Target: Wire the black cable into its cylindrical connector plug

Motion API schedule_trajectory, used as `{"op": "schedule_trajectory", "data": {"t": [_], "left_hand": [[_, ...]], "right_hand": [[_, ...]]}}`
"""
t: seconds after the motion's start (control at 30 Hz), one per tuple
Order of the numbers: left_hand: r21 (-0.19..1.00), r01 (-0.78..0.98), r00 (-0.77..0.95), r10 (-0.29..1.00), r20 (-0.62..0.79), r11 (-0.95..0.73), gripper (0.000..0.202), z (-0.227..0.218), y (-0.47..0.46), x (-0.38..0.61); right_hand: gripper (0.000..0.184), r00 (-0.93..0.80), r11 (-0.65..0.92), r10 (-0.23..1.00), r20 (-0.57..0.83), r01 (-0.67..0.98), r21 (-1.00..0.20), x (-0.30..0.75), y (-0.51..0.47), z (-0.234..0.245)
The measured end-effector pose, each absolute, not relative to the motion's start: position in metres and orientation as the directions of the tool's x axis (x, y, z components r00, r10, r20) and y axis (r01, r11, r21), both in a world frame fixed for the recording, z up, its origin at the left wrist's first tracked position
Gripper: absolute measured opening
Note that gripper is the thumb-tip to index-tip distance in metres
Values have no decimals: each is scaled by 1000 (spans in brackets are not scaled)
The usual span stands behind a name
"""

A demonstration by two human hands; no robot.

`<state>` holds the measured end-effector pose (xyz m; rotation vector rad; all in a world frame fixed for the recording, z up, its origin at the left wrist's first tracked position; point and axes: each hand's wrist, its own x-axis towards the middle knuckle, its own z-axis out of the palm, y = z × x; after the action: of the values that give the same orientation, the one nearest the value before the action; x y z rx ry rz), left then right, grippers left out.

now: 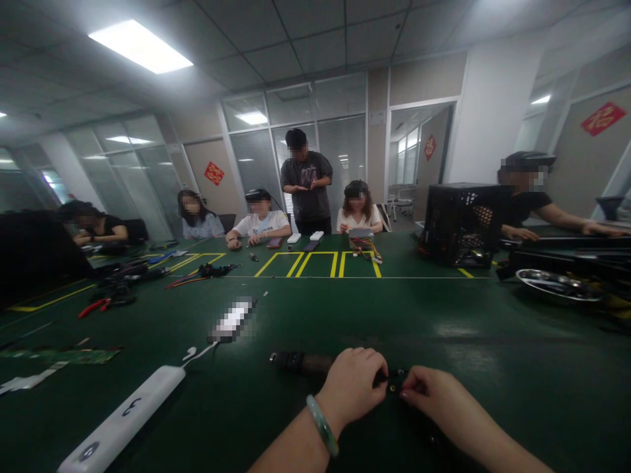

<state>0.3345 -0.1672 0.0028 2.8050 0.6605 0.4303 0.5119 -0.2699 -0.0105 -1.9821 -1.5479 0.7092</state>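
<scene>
head view: small dark part [394,380] sits over the worktop [315,315], squarely between left hand [355,381] and right hand [436,393], neither nearer; both hands' fingers pinch it closed, long axis unclear.

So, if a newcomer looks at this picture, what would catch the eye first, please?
Probably the left hand and right hand, low and right of centre, pinching a small dark part; a greenish bracelet circles the left wrist. Next, the long white device marked "3" at lower left, bright against the green table. Behind the table's far side, one person stands among seated others.
</scene>
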Motion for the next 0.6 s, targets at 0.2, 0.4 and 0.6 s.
{"op": "schedule_trajectory", "data": {"t": [0.2, 0.4, 0.6], "left_hand": [[298, 396, 858, 466, 218, -869, 14, 5, -167, 334], [322, 377, 856, 460, 238, -868, 15, 5, -166, 333], [332, 381, 850, 468, 240, -863, 13, 3, -165, 333]], "right_hand": [[11, 230, -205, 971, -62, 677, -707, 516, -265, -18], [11, 237, -190, 971, -33, 680, -709, 513, -263, -18], [9, 231, -180, 973, -18, 706, -685, 516, -264, -17]]}}
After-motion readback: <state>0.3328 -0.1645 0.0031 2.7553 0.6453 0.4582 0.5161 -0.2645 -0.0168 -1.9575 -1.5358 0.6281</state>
